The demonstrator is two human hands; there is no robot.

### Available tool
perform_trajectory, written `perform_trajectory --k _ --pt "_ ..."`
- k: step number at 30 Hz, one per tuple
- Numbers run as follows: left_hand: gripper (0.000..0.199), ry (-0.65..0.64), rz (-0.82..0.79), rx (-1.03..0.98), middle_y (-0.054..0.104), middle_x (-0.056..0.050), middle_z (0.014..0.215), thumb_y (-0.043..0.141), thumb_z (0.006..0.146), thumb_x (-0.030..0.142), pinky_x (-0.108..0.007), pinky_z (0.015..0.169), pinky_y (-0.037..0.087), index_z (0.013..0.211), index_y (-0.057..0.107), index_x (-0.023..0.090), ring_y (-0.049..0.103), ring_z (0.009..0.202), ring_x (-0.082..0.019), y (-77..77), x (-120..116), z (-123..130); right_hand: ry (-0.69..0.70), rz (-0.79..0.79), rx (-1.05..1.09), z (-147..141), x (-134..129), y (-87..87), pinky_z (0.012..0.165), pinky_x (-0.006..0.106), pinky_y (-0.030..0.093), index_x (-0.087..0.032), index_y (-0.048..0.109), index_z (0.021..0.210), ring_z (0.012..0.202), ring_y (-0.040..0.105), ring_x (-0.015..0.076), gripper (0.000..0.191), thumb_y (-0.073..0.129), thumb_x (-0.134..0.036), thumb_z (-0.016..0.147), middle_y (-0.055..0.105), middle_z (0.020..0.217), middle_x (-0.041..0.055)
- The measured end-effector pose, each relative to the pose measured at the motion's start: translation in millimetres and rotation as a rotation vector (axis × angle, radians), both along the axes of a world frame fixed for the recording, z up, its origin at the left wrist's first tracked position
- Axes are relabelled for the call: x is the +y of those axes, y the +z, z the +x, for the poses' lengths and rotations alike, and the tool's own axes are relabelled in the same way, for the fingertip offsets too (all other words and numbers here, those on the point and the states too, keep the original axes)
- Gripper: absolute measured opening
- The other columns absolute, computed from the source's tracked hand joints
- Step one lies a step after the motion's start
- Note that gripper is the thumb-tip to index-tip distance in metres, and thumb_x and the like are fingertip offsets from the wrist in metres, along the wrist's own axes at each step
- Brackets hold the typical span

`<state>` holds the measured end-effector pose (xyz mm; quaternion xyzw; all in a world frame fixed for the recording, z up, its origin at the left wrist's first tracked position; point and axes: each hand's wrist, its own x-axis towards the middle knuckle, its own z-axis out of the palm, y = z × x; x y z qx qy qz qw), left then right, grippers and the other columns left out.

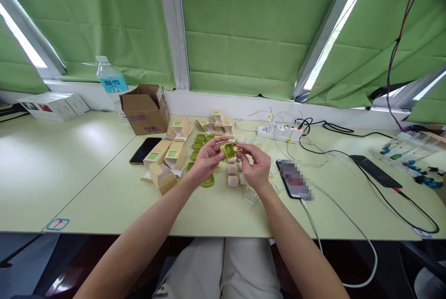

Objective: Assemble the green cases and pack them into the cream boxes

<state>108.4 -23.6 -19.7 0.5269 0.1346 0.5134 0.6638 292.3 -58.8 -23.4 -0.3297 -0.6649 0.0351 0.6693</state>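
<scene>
My left hand (208,159) is closed on a small olive-green box-like case (228,150), its hollow side showing. Against the case's right side, the fingers of my right hand (256,165) pinch a small pale-yellow loop-shaped piece (237,149); whether it is fixed to the case I cannot tell. Below and left of my hands lie more green cases (208,181), partly hidden by my left hand. Under my right hand are several pale pink rounded blocks (232,181). Clear plastic wrappers (252,194) lie beside them.
Opened yellow cartons (163,178) lie left of the cases, near a black phone (144,150). Behind stand a brown cardboard box (146,113) and a water bottle (112,83). On the right are a cabled phone (296,180), a power strip (280,133) and loose cables.
</scene>
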Motion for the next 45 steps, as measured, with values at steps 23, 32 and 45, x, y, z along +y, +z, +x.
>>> perform_trajectory --k 23,32,45 --pt "0.057 -0.044 -0.075 0.106 0.078 -0.006 0.086 0.102 0.076 0.041 -0.026 0.085 0.056 0.125 0.086 0.017 0.071 0.087 -0.017 8.9 -7.2 6.8 -0.294 0.219 -0.318 -1.8 2.0 -4.5 0.062 0.03 0.048 -0.023 0.078 0.097 0.07 0.057 0.0169 0.024 0.06 -0.011 0.106 0.055 0.077 0.0016" --pt "0.057 -0.031 -0.105 0.158 0.08 -0.007 0.088 0.105 0.07 0.036 -0.031 0.092 0.058 0.121 0.087 0.017 0.072 0.083 -0.017 8.0 -2.8 4.5 -0.186 0.251 -0.438 10.4 4.6 0.9 0.064 0.03 0.049 -0.024 0.079 0.094 0.071 0.059 0.0175 0.028 0.059 -0.007 0.105 0.065 0.075 0.0016" --pt "0.048 -0.05 -0.116 0.052 0.083 -0.013 0.108 0.102 0.076 0.04 -0.026 0.082 0.053 0.114 0.089 0.016 0.07 0.089 -0.016 3.3 -1.6 5.1 -0.094 0.191 -0.301 11.5 -1.9 4.9 0.068 0.035 0.064 -0.025 0.078 0.106 0.072 0.075 0.0194 0.017 0.065 -0.015 0.102 0.081 0.084 0.0042"
